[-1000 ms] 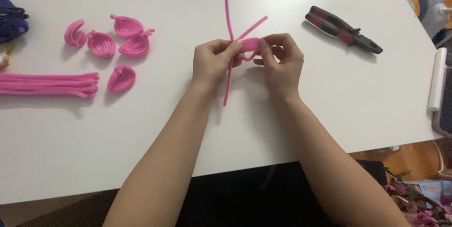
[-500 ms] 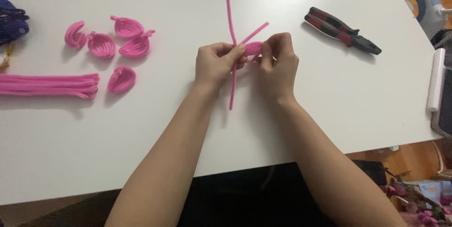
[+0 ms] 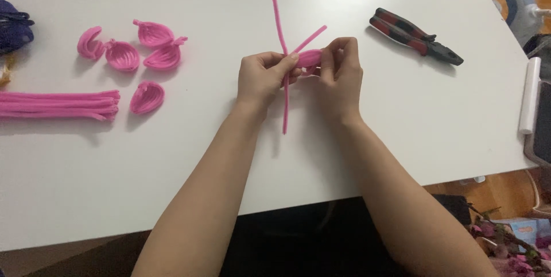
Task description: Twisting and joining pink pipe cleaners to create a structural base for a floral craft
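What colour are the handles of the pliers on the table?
The pliers have red and dark grey handles, seen in the head view.

Over on the white table [image 3: 402, 139], five finished pink petal shapes [image 3: 123, 56] sit in a loose cluster near the left side, four grouped up top and one lying a little lower. Just beside that lower one, a bundle of straight pink pipe cleaners [image 3: 57, 105] stretches out to the left edge. Far left corner, a dark purple bundle [image 3: 12, 30], partly cut off. Across on the right, red-and-black pliers [image 3: 414, 35] lie slantwise, jaws closed, well apart from everything else
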